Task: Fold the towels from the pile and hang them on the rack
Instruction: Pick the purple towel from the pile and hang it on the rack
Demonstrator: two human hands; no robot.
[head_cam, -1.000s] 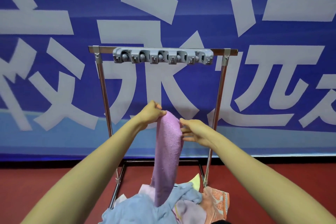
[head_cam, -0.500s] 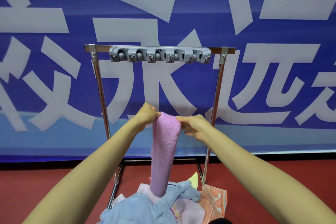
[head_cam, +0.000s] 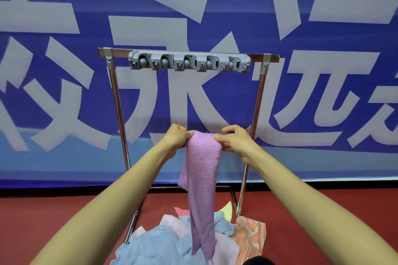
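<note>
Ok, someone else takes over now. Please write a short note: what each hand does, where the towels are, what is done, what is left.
Left hand: pinches the purple towel at its top edge.
Right hand: pinches the same edge, opposite side.
Towel hangs narrow in front of the rack, below its grey clip strip.
Pile of other towels lies on the floor at the rack's base.
Done: one towel lifted; none on the rack.
Left: hang it, then the rest.

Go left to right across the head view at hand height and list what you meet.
rack's left post → left hand, gripping the towel's top → purple towel, hanging down → right hand, pinching the same top edge → rack's right post
</note>
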